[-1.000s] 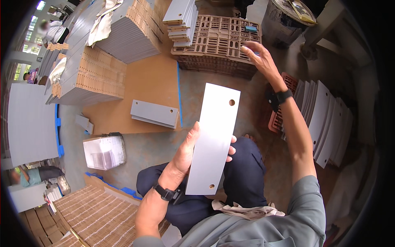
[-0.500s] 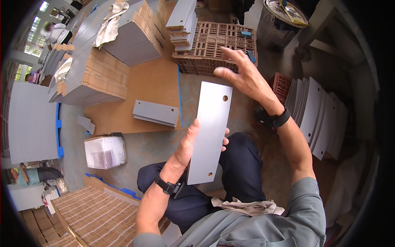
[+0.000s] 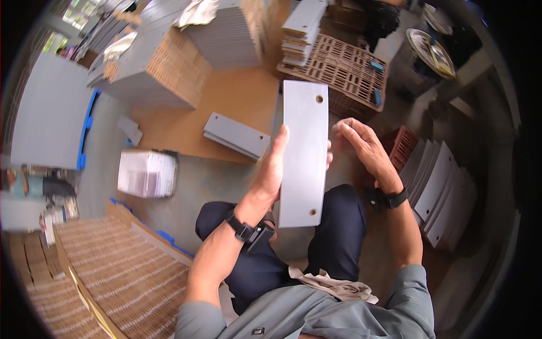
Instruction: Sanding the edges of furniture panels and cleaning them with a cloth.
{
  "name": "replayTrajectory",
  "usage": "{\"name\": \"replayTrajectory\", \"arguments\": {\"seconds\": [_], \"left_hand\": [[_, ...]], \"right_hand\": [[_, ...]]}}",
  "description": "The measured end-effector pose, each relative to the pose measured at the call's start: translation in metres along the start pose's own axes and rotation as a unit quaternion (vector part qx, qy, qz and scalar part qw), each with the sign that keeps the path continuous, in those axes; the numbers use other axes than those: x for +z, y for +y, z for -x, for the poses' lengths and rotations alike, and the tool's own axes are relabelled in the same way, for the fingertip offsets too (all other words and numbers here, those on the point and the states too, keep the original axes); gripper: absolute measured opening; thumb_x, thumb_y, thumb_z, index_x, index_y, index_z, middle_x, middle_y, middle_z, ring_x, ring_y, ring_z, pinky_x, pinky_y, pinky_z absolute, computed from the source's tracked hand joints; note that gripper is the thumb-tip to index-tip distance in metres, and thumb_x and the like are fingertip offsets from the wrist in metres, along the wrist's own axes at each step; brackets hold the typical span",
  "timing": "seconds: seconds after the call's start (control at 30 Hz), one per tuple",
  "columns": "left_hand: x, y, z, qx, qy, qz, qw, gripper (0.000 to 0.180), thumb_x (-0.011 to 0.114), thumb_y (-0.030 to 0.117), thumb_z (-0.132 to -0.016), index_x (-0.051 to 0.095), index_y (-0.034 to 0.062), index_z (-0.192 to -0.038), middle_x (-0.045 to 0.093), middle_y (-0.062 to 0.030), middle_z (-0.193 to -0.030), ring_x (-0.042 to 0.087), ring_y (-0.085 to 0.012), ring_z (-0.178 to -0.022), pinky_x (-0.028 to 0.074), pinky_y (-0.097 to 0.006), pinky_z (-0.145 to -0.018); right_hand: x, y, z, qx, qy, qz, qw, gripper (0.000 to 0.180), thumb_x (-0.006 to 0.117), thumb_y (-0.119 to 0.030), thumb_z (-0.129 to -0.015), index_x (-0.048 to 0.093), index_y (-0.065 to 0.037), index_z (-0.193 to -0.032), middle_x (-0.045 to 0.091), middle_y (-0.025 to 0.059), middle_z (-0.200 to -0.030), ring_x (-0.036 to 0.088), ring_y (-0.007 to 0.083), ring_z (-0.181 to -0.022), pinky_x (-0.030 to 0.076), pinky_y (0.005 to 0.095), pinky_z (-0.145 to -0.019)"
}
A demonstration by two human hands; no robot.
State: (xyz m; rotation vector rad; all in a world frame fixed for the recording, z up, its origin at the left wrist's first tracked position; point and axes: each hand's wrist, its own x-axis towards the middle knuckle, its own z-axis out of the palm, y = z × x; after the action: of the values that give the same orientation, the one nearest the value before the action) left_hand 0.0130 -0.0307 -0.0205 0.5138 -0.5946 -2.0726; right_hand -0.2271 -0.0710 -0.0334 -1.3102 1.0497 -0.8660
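Observation:
A flat grey board (image 3: pixel 304 158) with a round hole near each end stands tilted upright before me, above my knees. My left hand (image 3: pixel 276 164) grips it by its edges, the thumb at the left edge and fingertips showing past the right one. Just right of the board, not touching it, is my right hand (image 3: pixel 367 148). Its thumb and fingers are drawn together, the fingertips blurred; whether they hold something small cannot be made out.
Several similar boards (image 3: pixel 237 135) lie on a brown sheet (image 3: pixel 237 93). Tall board stacks (image 3: pixel 175 68) stand behind. A brown plastic crate (image 3: pixel 339 70) carries more boards (image 3: pixel 302 28). Leaning boards (image 3: pixel 437 192) are at the right, a white box (image 3: pixel 147 174) at the left, a bucket (image 3: pixel 426 56) farther back.
My right hand has come down from above the board to its right side, its spread fingers drawing together. The board, still in my left hand, sits higher and slightly more right in view.

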Motion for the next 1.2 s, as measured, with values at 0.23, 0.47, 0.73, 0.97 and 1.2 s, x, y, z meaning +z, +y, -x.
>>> {"name": "replayTrajectory", "arguments": {"seconds": [0.23,0.47,0.73,0.97,1.2], "left_hand": [[-0.013,-0.003,-0.021,0.269,0.278,-0.038,0.921,0.045,0.045,0.046,-0.114,0.058,0.0066,-0.13,0.067,-0.007,-0.119,0.065,-0.0152,-0.108,0.057,-0.035,-0.094],[-0.039,0.018,-0.006,0.259,0.324,-0.103,0.904,0.044,0.046,0.039,-0.113,0.048,0.008,-0.144,0.059,-0.0129,-0.137,0.057,-0.0212,-0.13,0.051,-0.04,-0.106],[-0.044,0.005,0.0,0.251,0.314,-0.282,0.871,0.061,0.056,0.024,-0.11,0.029,0.0022,-0.159,0.046,-0.0232,-0.153,0.047,-0.0288,-0.142,0.041,-0.04,-0.117],[-0.01,-0.006,-0.006,0.217,0.218,-0.193,0.932,0.053,0.054,0.021,-0.112,0.032,0.0076,-0.158,0.056,-0.0164,-0.127,0.066,-0.0164,-0.095,0.058,-0.031,-0.086],[0.018,0.006,0.007,0.152,0.131,-0.242,0.949,0.03,0.05,0.016,-0.111,0.052,0.0062,-0.139,0.062,-0.0075,-0.102,0.062,-0.0105,-0.078,0.053,-0.024,-0.07]], "right_hand": [[0.049,-0.024,-0.007,-0.062,-0.118,0.304,0.943,0.119,0.086,-0.058,-0.081,0.027,0.008,-0.161,0.055,0.0306,-0.14,0.065,0.0382,-0.118,0.053,0.045,-0.103],[0.107,-0.013,-0.063,-0.067,-0.151,0.425,0.89,0.118,0.084,-0.038,-0.083,0.01,0.009,-0.163,0.049,0.0372,-0.144,0.06,0.0489,-0.124,0.051,0.0456,-0.106],[0.132,0.081,-0.172,-0.026,-0.313,0.345,0.884,0.097,0.086,-0.041,-0.078,0.043,-0.007,-0.159,0.048,0.0341,-0.147,0.04,0.0463,-0.146,0.041,0.0495,-0.116],[0.204,0.116,-0.199,-0.019,-0.233,0.524,0.819,0.126,0.089,-0.038,-0.075,0.013,0.005,-0.165,0.047,0.0346,-0.149,0.053,0.0476,-0.135,0.045,0.0434,-0.114],[0.166,0.093,-0.183,-0.069,-0.22,0.516,0.825,0.085,0.08,-0.038,-0.087,0.045,0.005,-0.152,0.062,0.0293,-0.135,0.06,0.0415,-0.128,0.05,0.0462,-0.107]]}}
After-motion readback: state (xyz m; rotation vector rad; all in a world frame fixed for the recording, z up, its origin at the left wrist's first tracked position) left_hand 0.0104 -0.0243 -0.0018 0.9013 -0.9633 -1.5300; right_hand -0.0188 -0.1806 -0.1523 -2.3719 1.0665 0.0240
